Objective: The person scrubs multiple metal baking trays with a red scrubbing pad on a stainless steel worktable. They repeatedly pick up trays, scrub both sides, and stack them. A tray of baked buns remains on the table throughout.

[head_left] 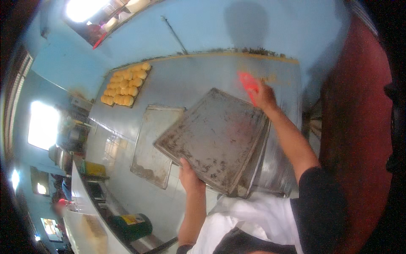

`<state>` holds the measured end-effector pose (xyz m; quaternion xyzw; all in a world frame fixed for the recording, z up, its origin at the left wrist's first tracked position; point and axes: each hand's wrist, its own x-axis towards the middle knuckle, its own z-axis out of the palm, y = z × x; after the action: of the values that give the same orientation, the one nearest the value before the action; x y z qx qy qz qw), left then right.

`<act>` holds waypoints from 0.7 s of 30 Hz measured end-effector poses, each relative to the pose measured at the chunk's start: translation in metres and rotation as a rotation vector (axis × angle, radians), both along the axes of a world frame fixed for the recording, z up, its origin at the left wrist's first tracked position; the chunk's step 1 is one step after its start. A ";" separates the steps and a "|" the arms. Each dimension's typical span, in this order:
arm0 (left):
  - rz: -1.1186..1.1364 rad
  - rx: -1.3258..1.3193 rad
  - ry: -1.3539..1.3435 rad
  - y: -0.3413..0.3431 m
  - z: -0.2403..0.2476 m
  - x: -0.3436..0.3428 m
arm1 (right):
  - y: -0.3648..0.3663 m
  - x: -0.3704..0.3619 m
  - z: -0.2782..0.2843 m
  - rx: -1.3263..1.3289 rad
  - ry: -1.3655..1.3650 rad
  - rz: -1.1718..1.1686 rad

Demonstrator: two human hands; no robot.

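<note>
My left hand (190, 177) grips the near-left edge of a dark, worn baking tray (209, 139), thumb over the rim. The tray is tilted and lies over at least one more tray (258, 169), whose edge shows along its right side. Above the tray's far right corner, my right hand (264, 96) is closed around a bright red hand tool (246, 80). Motion blurs the tool, and its exact kind cannot be made out. Left of the held tray, another flat baking tray (155, 137) rests on the metal table (190, 76).
At the table's far left stands a tray of golden buns (124, 86). A blue wall (287, 25) closes off the far side, and a dark red surface (359, 110) rises at right. A dark green drum-shaped container (134, 227) and a yellow container (94, 168) are at lower left.
</note>
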<state>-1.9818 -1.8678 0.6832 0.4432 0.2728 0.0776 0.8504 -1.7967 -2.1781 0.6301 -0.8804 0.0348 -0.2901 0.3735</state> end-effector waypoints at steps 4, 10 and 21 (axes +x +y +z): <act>-0.096 0.373 -0.410 0.004 0.027 -0.002 | -0.043 -0.032 0.096 0.355 -0.349 -0.220; -0.170 1.037 -0.680 0.005 0.074 -0.031 | -0.005 -0.064 0.092 0.678 -0.683 -0.068; 0.299 0.002 -0.199 0.199 -0.009 -0.023 | 0.123 -0.129 0.002 0.329 0.034 0.067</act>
<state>-2.0052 -1.6685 0.6740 0.3886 0.2501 0.2467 0.8518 -1.9254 -2.0550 0.6325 -0.8130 0.0589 -0.2530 0.5212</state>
